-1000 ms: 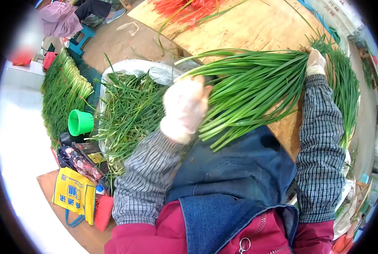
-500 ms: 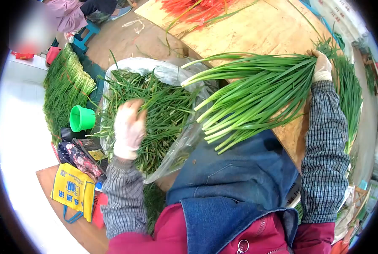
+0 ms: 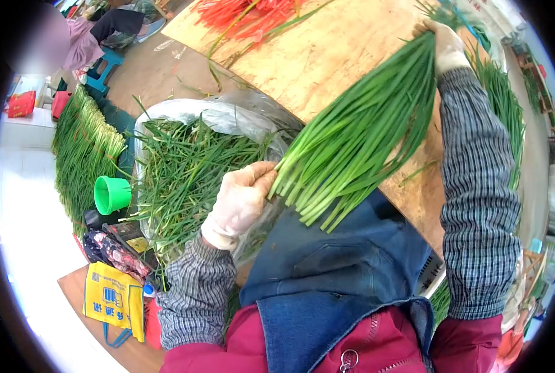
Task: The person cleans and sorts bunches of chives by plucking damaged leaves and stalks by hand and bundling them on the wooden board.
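A bunch of garlic chives (image 3: 364,130) slants across the view, its pale stem ends fanned toward me. My right hand (image 3: 448,50), in a pale glove, is closed around the leafy end at the upper right. At the lower left of the bunch, my left hand (image 3: 240,199), also gloved, pinches the outermost stem ends between thumb and fingers. Just left of that hand stands a large clear plastic bag (image 3: 190,109) filled with loose green leaves and trimmings (image 3: 184,168).
A wooden board (image 3: 327,56) lies beneath the bunch, with red plastic strips (image 3: 246,15) on its far part. More chives (image 3: 504,102) lie at the right; stacked bundles (image 3: 78,161), a green cup (image 3: 111,194) and a yellow bag (image 3: 113,295) are left. Another person sits beyond, near a blue stool (image 3: 106,68).
My left hand has moved right from over the bag to the stem ends and now pinches them. My right hand has raised the leafy end, so the bunch tilts more steeply.
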Tool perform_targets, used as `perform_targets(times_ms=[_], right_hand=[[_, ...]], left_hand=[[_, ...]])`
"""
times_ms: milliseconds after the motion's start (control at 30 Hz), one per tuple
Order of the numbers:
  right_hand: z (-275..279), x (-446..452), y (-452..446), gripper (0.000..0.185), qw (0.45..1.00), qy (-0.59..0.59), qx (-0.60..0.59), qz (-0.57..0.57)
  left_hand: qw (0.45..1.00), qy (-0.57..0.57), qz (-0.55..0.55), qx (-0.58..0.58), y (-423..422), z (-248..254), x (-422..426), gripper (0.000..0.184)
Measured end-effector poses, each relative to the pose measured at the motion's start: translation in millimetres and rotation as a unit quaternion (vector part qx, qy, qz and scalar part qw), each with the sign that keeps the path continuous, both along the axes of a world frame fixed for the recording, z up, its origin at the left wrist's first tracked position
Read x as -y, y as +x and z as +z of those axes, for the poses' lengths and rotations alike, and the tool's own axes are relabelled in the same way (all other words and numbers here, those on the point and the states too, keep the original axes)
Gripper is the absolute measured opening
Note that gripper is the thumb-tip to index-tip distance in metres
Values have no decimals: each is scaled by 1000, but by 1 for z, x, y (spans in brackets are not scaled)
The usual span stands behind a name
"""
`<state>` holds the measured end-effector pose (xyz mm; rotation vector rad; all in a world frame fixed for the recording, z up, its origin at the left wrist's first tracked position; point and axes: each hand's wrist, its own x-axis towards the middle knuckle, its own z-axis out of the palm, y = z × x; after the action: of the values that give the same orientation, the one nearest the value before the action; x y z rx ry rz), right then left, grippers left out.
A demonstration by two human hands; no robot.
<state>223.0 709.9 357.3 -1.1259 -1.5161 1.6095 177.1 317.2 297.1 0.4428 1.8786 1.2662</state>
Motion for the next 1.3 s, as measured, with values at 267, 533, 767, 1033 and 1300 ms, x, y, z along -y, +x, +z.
perform_targets(times_ms=[267,533,767,1033,1300], right_hand=[[52,8,33,31,879,438,185,-20],[5,235,170,34,964,-146,96,199],[-76,266,128,45,907,-313,-222,172],[-37,268,109,25,913,-333,-216,93],[96,214,187,20,981,-134,-131,50]], left_hand=[[995,50,41,74,-22,10,-3,40],[996,42,-38,62,-24,13,-11,41],[985,48,-127,-103,6,10,-14,39],[870,23,-302,-389,68,46,-29,45],[819,284,-275,-415,69,61,-86,20]])
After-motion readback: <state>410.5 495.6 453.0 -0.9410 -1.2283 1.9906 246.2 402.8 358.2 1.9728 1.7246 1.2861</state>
